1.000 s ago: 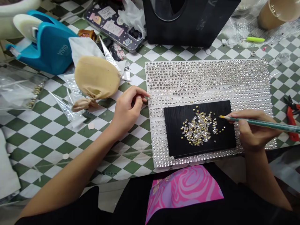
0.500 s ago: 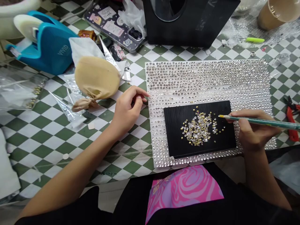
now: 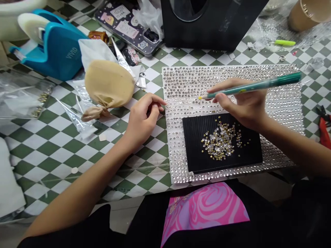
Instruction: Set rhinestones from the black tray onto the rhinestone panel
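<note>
My right hand (image 3: 244, 103) pinches a green picker pencil (image 3: 274, 82) with a yellow tip, which points down-left at a row of stones on the white rhinestone-covered sheet (image 3: 178, 86). Whether a stone sits on the tip is too small to tell. Below this hand lies a black grooved tray (image 3: 192, 151), resting on the sheet, with a pile of loose rhinestones (image 3: 219, 141), gold-backed and clear. My left hand (image 3: 143, 119) rests on the table, fingers loosely curled and nothing visible in them. Its index fingertip touches the sheet's left edge.
A tied beige pouch (image 3: 108, 84), a blue tape dispenser (image 3: 60, 51) and plastic bags lie left. Behind stand a phone (image 3: 126, 26) and a black box (image 3: 207, 34). At right are red-handled pliers (image 3: 324, 129), a light-green tool (image 3: 284, 42) and a brown cup (image 3: 301, 17).
My right hand has moved up and left with the pencil, from the tray's right side to over the sheet. My left hand stays at the sheet's edge.
</note>
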A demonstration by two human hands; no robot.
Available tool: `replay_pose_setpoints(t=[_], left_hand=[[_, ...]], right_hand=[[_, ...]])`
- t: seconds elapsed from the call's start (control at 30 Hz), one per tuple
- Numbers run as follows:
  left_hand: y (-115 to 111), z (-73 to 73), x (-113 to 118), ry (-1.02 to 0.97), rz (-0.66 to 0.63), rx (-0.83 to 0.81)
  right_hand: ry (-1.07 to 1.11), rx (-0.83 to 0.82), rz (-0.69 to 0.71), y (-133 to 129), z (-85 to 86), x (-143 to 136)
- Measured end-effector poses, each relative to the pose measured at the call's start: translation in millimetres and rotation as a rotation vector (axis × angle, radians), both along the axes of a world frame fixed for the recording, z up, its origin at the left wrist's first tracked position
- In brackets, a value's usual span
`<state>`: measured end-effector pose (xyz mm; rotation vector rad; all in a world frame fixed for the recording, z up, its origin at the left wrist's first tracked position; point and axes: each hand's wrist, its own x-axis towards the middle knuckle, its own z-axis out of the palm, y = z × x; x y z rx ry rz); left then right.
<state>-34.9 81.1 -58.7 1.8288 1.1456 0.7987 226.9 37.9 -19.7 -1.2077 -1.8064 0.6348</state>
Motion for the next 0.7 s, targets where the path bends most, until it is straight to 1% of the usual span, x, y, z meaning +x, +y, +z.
replay_pose_setpoints(t=[0.1,0.2,0.3,0.43,0.7], left_hand=[[-0.7,2.0,0.8,-0.001,0.005,-0.039],[-1.4,3.3,1.4,-0.008,0.004,-0.049],[-1.6,2.8,1.3,-0.011,0.009,-0.046],[-1.2,1.9,0.9,-0.018,0.008,-0.045],[-0.6,2.2,0.6,-0.009,0.005,-0.041]], right_hand=[[-0.068,0.038,0.022,11.1,-9.8,-5.6],[-0.130,0.080,-0.033,12.4,-14.8,-5.9],[-0.160,0.098,-0.054,10.8,-15.3,-4.8],[-0.194,0.061,-0.052,10.6,-14.5,-4.4],[-0.218,0.071,-0.042,11.1,-13.8,-4.2]])
